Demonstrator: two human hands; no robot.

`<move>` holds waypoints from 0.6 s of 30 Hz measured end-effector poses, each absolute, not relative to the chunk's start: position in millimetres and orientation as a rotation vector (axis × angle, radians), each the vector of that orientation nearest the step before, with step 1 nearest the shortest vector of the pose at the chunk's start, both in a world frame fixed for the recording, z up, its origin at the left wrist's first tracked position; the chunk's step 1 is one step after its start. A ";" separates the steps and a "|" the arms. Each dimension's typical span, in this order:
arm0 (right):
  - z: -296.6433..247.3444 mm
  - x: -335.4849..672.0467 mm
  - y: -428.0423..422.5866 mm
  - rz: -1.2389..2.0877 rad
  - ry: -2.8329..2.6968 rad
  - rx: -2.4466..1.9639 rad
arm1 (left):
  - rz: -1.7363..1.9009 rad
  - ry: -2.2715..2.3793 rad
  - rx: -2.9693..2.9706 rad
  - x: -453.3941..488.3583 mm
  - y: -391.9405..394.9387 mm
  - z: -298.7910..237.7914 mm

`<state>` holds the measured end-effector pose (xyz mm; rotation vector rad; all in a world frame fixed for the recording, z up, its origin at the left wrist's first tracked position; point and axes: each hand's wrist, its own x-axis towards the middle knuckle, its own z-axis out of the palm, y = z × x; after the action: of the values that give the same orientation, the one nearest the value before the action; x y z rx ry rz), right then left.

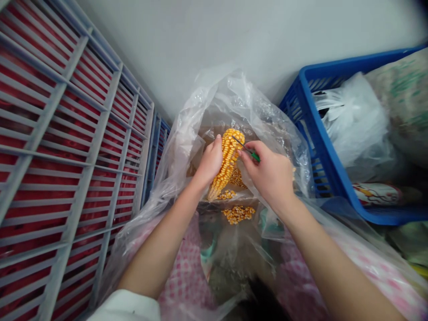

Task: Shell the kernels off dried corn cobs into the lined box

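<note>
The ear of dried corn (229, 160) sits in the middle of the scene, inside a clear plastic bag (197, 120), tilted with its upper end toward the far side and its lower end toward the near left. It looks stiff and fairly light, and the hard, glossy kernels probably feel slick and may pop free under pressure, so the firmest hold is likely a wrapped grip around its thick middle. The left hand (210, 161) is curled around the near side of the ear, with the fingers closed against the kernels. The right hand (265, 171) is nearly closed in a pinch on a slim tool (249, 150) with a green handle and a thin metal shaft, whose tip reaches toward the ear. Loose kernels (238, 215) lie in small heaps on the bag below the ear, and they would likely roll or scatter easily.

The thin bag walls rise around both hands and could snag or fold over the work. A grey slatted crate (67, 133) with red inside fills the left side. On the right, a blue plastic crate (321, 133) holds a white plastic bag (351, 120) and a patterned sack (401, 98). A white wall (200, 35) closes off the far side, and pink checked cloth (185, 267) lies near the person's arms.
</note>
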<state>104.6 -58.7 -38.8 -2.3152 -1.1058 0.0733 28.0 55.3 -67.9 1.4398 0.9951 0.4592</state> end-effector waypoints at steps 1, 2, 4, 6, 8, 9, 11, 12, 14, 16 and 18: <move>-39.3 104.2 -58.7 0.049 -1.118 -2.334 | 0.454 0.994 1.452 28.2 54.9 -67.2; -39.9 103.8 -58.7 0.027 -1.128 -2.347 | 0.448 0.993 1.467 28.4 54.3 -66.4; -41.1 103.1 -58.7 -0.005 -1.143 -2.364 | 0.435 0.992 1.510 28.8 52.7 -64.5; -42.1 102.5 -58.4 -0.009 -1.155 -2.371 | 0.427 0.998 1.568 29.1 50.6 -62.2; -42.5 101.8 -57.8 0.020 -1.144 -2.377 | 0.428 1.011 1.634 29.2 48.6 -60.2; -42.3 101.6 -57.2 0.046 -1.122 -2.374 | 0.437 1.017 1.665 29.0 47.7 -59.4; -41.6 101.6 -55.7 0.122 -1.038 -2.345 | 0.477 1.017 1.727 28.4 46.4 -58.5; -41.2 101.9 -54.8 0.166 -0.981 -2.311 | 0.507 1.010 1.759 28.0 45.9 -58.5; -40.8 103.1 -53.2 0.269 -0.848 -2.202 | 0.567 0.985 1.826 27.0 45.1 -58.9; -40.8 104.9 -52.0 0.425 -0.672 -2.039 | 0.606 0.960 1.886 25.9 44.5 -59.8; -40.3 106.9 -51.8 0.707 -0.444 -1.815 | 0.630 0.943 1.922 25.3 43.9 -60.3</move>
<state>106.9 -51.8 -40.3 -1.8147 -0.4438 0.7072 25.3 43.9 -60.3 1.9220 0.9434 0.6299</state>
